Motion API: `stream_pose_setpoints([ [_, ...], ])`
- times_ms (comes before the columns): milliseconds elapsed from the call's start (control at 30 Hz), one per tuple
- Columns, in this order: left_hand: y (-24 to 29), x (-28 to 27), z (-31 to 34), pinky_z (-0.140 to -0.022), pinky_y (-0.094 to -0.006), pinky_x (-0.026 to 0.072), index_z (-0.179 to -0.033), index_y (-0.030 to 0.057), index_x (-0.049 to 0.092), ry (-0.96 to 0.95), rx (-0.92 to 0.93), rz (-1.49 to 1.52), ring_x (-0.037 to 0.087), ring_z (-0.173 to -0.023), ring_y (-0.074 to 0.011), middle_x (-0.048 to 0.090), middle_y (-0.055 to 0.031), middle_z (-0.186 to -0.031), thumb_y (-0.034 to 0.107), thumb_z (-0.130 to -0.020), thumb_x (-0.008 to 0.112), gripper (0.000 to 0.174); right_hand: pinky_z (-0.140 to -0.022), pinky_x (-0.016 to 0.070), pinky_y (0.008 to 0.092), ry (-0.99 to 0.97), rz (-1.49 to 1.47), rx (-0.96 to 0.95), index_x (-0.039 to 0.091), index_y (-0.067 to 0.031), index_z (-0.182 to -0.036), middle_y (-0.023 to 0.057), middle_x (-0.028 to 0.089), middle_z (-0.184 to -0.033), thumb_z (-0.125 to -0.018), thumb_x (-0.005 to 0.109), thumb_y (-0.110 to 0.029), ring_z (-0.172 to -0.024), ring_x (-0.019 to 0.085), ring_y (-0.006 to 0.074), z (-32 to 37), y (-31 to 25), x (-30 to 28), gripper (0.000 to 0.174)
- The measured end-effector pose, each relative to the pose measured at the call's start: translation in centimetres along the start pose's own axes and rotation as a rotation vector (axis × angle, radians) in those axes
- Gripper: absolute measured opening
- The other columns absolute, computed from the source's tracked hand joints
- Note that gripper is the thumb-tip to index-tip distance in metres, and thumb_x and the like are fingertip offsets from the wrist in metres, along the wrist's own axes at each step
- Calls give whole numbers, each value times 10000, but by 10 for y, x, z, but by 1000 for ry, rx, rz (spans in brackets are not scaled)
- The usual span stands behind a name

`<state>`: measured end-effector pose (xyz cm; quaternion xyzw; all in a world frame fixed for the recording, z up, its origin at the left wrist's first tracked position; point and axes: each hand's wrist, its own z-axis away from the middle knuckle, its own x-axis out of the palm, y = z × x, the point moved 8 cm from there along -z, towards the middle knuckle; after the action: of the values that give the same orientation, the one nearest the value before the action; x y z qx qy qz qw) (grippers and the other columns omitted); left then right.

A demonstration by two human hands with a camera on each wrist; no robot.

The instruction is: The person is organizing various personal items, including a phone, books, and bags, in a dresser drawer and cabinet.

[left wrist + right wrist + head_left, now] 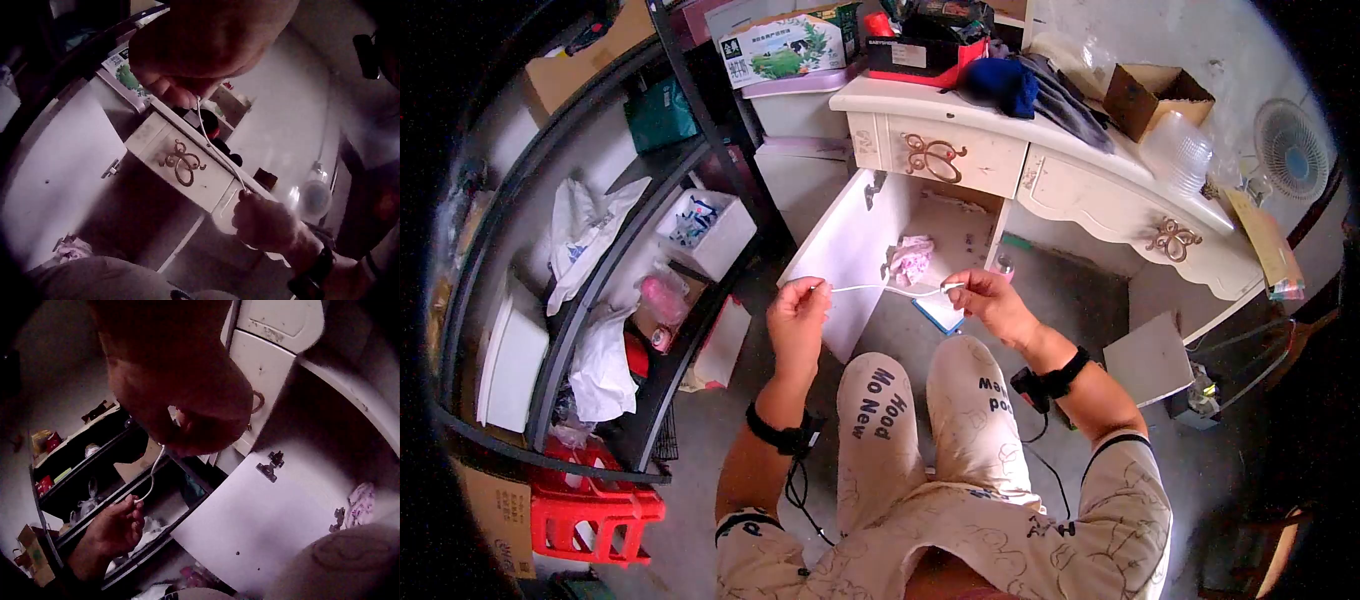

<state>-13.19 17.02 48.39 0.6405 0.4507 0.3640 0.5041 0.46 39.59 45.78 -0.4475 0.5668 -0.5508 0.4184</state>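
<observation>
A thin white cord [870,288] stretches between the two hands over the knees, sagging slightly. My left hand [797,325] pinches one end of it between thumb and fingers. At the other end, my right hand [997,308] grips the cord with curled fingers. The left wrist view shows the cord [215,150] bowing down from the left hand to the right hand [265,222]. In the right wrist view the left hand [112,531] holds the lower end. Behind the hands stands an open white cabinet door [840,255], with a pink patterned cloth [912,260] by its hinges.
A white desk [960,105] with drawers stands ahead, carrying a red-black box [925,60], dark clothing and a cardboard box [1155,100]. On the floor lies a blue-edged white flat item [940,314]. To the left are a black shelf rack [665,165] and red stools [600,515].
</observation>
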Motion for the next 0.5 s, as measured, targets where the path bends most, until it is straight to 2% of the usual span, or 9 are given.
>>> stream_pose_setpoints([
  [133,-15,-4,2,-568,-202,428,-909,39,582,-27,-66,-11,557,-700,-84,612,-31,-833,131,-807,586,138,-614,391,203,74,-116,-78,578,-58,-930,-33,551,-787,-806,593,-86,-702,481,60,1,-14,-4,128],
  [233,-50,0,1,-586,-206,446,-966,24,589,-97,-132,-79,562,-706,-96,609,-36,-827,90,-770,621,209,-611,391,192,99,-150,-181,578,-61,-928,-35,553,-795,-786,613,-56,-706,485,57,3,-24,-1,147],
  [300,-29,10,4,-646,-236,468,-983,25,589,-102,153,-338,567,-801,-128,606,-57,-910,73,-758,617,232,-634,406,194,111,-176,-219,576,-59,-910,-31,557,-809,-780,617,-33,-726,494,56,3,-29,3,139],
  [367,-22,20,9,-688,-254,472,-1010,30,581,-132,120,-321,555,-851,-143,593,-69,-957,66,-754,612,260,-622,400,187,109,-122,-261,567,-56,-900,-35,552,-793,-791,606,-36,-701,480,43,0,-31,7,118],
  [433,1,41,16,-677,-257,472,-1024,41,576,-224,238,-285,559,-818,-145,593,-72,-946,71,-763,607,265,-610,394,180,105,-69,-299,559,-54,-889,-38,547,-777,-801,596,-40,-675,466,31,-2,-34,13,97],
  [500,17,56,21,-658,-259,469,-1031,50,575,-273,245,-293,562,-785,-153,593,-80,-938,73,-770,601,263,-605,393,180,108,-14,-335,556,-52,-866,-38,545,-766,-799,600,-43,-677,465,30,-2,-40,21,80],
])
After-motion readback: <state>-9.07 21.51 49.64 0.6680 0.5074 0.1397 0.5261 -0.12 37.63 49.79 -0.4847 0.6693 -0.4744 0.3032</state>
